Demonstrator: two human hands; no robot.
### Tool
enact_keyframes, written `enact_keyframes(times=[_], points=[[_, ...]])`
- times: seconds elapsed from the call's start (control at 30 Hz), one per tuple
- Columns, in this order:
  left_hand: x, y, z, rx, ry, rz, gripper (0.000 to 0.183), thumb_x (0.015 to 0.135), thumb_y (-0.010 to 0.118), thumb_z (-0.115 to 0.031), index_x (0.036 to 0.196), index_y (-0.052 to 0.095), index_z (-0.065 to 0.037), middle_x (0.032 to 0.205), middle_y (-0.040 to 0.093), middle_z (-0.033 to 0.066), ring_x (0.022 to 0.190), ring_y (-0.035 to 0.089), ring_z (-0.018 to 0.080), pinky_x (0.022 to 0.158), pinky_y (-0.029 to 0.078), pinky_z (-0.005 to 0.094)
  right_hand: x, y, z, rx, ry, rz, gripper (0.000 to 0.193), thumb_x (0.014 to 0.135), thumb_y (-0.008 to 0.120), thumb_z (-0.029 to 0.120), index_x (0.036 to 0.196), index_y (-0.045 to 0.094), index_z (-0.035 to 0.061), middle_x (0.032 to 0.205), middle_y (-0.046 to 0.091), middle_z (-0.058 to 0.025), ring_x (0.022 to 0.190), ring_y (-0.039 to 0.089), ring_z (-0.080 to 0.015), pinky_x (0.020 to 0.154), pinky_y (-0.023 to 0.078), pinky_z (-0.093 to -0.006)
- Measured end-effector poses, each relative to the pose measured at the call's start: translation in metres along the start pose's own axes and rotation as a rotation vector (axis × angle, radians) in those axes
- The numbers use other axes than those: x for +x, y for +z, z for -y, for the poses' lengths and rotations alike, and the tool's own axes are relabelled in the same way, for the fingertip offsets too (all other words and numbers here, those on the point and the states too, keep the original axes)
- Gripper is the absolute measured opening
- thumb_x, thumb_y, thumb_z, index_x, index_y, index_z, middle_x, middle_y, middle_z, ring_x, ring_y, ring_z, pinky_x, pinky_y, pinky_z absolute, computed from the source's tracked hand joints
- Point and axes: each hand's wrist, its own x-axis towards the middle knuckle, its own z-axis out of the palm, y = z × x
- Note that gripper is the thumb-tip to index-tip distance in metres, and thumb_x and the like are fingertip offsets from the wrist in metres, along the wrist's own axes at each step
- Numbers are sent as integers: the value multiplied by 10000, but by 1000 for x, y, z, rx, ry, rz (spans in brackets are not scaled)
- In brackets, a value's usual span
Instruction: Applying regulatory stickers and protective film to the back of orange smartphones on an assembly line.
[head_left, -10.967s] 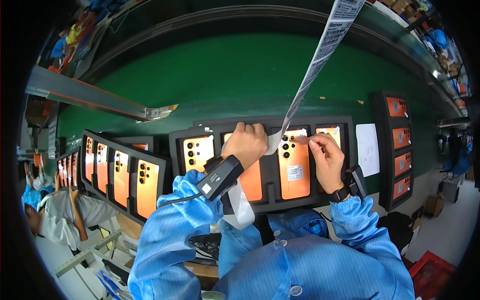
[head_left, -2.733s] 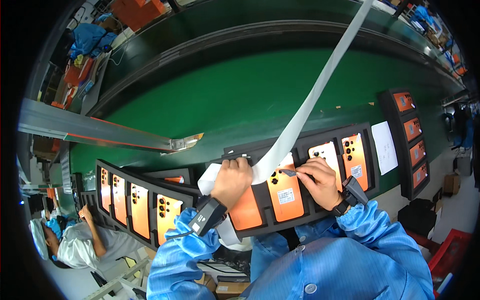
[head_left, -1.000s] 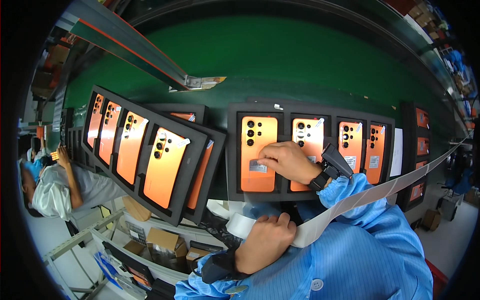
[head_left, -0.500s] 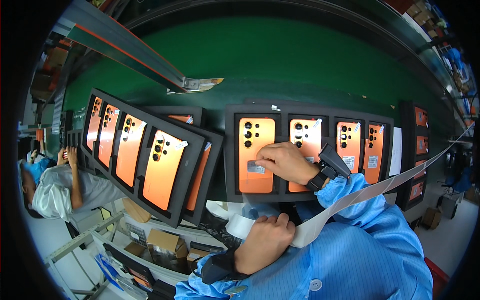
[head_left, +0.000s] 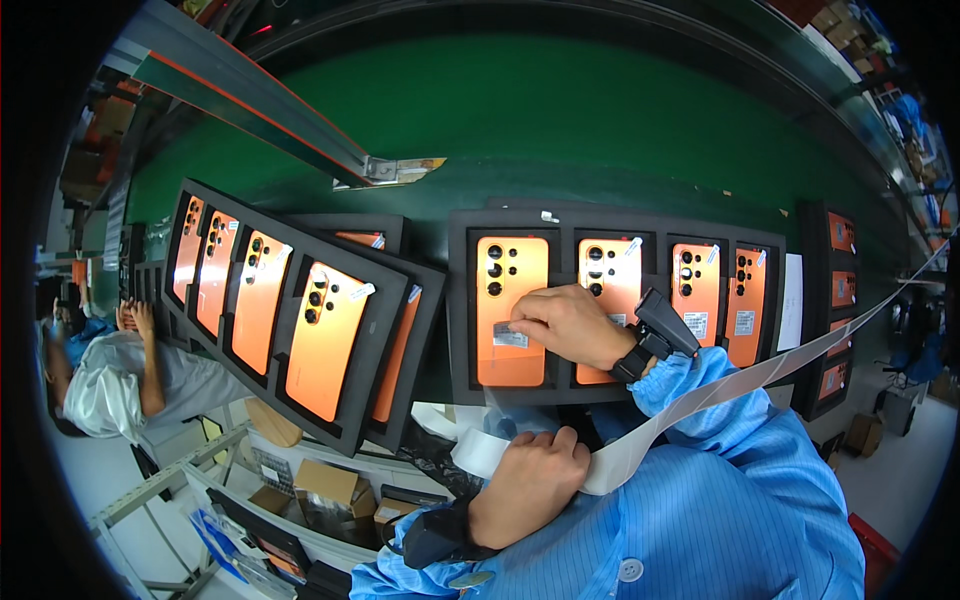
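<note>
A black foam tray [head_left: 463,300] in front of me holds a row of orange phones, backs facing up. My right hand [head_left: 578,325] is over the leftmost orange phone [head_left: 512,270], fingers curled and closed, thumb and fingertips at the edge of a small silver label [head_left: 510,335] on its back. Similar labels show on the other phones in this tray; the hand partly hides the second. Lower down, my left hand [head_left: 530,485] is closed around a long white label strip [head_left: 700,398]. The strip trails up to the right across my right sleeve, and a loose white end curls out left.
Stacked black trays [head_left: 385,340] of orange phones lie tilted at left; another tray [head_left: 815,300] stands at right. A metal post [head_left: 270,100] rises beyond the green work surface [head_left: 560,110]. Cardboard boxes [head_left: 330,485] sit below left. Another person [head_left: 150,375] works at far left.
Both my hands stay almost in place, the right at the label and the left on the strip. At far left, the other person's hands have shifted slightly.
</note>
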Motion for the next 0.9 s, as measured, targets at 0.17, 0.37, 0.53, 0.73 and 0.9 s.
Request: enact_keyframes(times=[0.17,0.37,0.53,0.73,0.9], points=[[0,-1,0,-3,1,-3,115,661,606,-82,751,588,-11,772,555,109,680,624,248,626,508,352,-1,1,0,-25,-6,0,121,816,625,159,791,643,42,708,635,-76,649,620,-244,576,479,-345],[1,0,1,2,5,-23,113,656,604,-80,747,587,-14,769,554,106,673,620,245,617,502,351,-5,6,0,-145,-87,-55,124,805,638,187,785,623,66,709,608,-64,608,603,-249,546,470,-361],[-1,-3,-1,-1,-2,-25,111,654,596,-80,746,585,-18,771,553,107,676,617,248,619,501,354,-6,6,6,-503,-234,-45,192,727,695,258,806,606,107,733,583,-7,706,590,-184,637,462,-342],[-2,-2,0,-2,-18,-14,115,661,594,-76,761,588,-20,771,551,109,679,615,256,632,500,364,15,-11,12,-590,-195,-86,668,619,749,483,1172,580,150,1284,477,-115,1229,384,-328,983,283,-561],[-1,-5,-4,19,-12,-22,129,658,602,-83,770,588,-20,766,541,105,676,610,259,620,495,362,23,1,0,-597,-186,-110,749,647,728,527,1295,512,219,1355,416,-104,1254,341,-319,985,258,-575]])
